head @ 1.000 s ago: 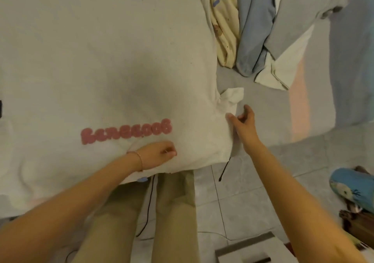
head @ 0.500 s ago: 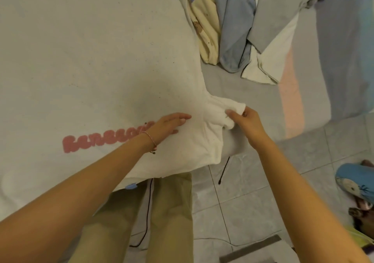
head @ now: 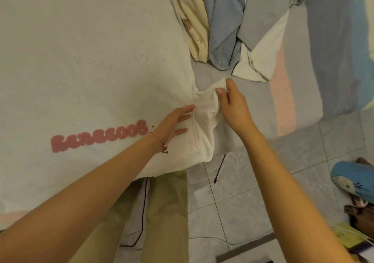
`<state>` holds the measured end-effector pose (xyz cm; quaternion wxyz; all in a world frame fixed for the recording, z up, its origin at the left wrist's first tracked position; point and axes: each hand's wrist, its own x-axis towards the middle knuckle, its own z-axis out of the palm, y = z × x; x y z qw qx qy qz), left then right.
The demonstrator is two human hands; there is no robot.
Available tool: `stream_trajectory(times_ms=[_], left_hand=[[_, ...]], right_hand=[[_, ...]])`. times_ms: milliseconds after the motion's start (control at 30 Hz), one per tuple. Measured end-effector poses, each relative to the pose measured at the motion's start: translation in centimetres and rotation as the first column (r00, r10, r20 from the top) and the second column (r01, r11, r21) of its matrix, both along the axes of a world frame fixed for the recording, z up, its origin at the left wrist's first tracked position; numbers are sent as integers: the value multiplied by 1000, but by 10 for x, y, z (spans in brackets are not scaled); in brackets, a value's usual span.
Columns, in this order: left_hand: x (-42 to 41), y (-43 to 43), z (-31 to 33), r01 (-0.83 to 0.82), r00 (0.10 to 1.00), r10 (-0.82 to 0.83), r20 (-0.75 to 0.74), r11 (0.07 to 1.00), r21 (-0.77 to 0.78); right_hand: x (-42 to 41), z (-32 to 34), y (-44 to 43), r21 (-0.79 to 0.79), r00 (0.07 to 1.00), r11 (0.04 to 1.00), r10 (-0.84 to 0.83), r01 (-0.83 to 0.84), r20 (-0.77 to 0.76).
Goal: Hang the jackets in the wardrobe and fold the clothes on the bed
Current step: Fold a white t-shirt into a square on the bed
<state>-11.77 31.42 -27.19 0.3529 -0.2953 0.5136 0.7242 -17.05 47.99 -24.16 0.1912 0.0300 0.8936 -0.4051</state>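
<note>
The white T-shirt point(head: 91, 70) lies spread on the bed point(head: 255, 92), its near edge overhanging. The right hand point(head: 232, 107) pinches its sleeve point(head: 206, 109). The left hand point(head: 174, 123) presses flat beside it, fingers straight. If that press slips, the fold may drag crooked.

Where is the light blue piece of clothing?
In the head view, the light blue garment lies near the top, right of centre, in the pile of clothes, squeezed between the pale yellow garment on its left and the grey garment on its right.
</note>
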Motion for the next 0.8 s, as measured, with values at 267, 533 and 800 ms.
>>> stream_trajectory(times_ms=[267,533,800], left_hand=[[-17,-4,1,-54,984,31,177,991,124],[6,-39,-9,-440,878,338,339,847,297],[64,-63,-16,-42,996,54,76,988,-151]], right_hand=[[-14,11,-3,76,972,997,-35,17,232],[-10,46,-61,-539,547,842,445,15,709],[-22,-46,-85,135,723,714,656,-688,215]])
